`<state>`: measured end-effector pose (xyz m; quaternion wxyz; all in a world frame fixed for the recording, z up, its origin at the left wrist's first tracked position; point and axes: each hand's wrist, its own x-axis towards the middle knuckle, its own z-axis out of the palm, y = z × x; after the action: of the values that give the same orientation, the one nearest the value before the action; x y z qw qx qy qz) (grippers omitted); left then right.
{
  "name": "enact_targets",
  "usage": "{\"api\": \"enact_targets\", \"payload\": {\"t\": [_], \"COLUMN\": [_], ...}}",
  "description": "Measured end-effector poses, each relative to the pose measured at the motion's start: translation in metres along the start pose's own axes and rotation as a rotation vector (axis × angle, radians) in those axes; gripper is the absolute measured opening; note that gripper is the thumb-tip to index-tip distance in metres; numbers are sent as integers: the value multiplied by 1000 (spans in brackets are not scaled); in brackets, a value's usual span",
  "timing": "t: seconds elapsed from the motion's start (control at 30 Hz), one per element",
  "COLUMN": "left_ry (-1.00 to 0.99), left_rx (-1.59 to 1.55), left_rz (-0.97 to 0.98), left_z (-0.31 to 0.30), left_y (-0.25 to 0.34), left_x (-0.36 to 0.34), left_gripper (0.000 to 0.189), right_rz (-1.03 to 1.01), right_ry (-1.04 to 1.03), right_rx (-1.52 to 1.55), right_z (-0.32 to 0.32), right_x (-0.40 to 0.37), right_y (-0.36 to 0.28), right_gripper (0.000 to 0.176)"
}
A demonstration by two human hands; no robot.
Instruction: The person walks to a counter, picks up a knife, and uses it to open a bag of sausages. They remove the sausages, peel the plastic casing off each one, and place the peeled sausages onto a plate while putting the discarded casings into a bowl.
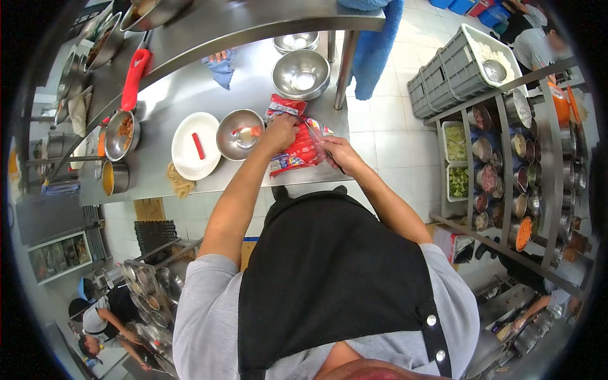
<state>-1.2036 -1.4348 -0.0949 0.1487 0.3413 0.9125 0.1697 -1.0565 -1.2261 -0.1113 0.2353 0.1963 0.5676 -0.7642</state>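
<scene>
Left hand point(279, 132): fingers closed on the sausage pack point(296, 154), frame centre.
Right hand point(337, 152): curled at its edge; grip I cannot tell.
Care: I'd keep the pack pinned flat.

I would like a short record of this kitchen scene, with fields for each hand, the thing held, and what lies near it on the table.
left hand: grips the top of the packet of sausages
right hand: at the packet's right edge; grip unclear
surface: steel table
left of packet: steel bowl, then white plate with one red sausage
behind packet: larger steel bowl
far left: pan with a red handle
clothing: black apron over a grey shirt
</scene>
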Motion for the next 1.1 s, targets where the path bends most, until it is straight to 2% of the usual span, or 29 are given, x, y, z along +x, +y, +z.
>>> {"api": "enact_targets", "payload": {"t": [0.1,0.2,0.33,0.43,0.5,0.53,0.63,0.7,0.73,0.83,0.93,1.07,1.1], "left_ry": [-17,-71,-310,-354,-330,-312,-287,-272,-254,-125,169,197,188], "left_rx": [-51,-55,107,94,107,108,154,224,216,268,306,35,-31], "left_rz": [-20,-72,-296,-265,-321,-334,-335,-323,-350,-259,-88,-43,-20], "left_z": [-1,-4,-9,-6,1,-1,-1,4,6,39,49,14,-11], "left_y": [-9,-4,36,41,44,48,57,68,78,67,47,55,62], "left_x": [8,22,48,56,55,52,46,44,43,48,39,24,13], "left_gripper": [37,45,53,57,54,54,51,49,36,32,27,24,23], "right_rz": [-11,58,41,36,25,36,-3,-13,-20,-123,-218,-330,-337], "right_ry": [37,41,98,95,81,127,71,137,167,217,278,341,363], "right_rx": [53,101,98,152,203,223,234,254,260,230,203,109,106], "right_z": [3,-3,2,-1,-7,-7,-12,-9,-7,1,14,23,29], "right_x": [-1,8,8,17,20,20,15,11,9,-3,-26,-48,-54], "right_y": [-9,-7,-16,-20,-24,-24,-25,-23,-23,-25,-28,-13,-13], "right_gripper": [40,52,67,74,75,66,53,46,43,40,41,41,41]}}
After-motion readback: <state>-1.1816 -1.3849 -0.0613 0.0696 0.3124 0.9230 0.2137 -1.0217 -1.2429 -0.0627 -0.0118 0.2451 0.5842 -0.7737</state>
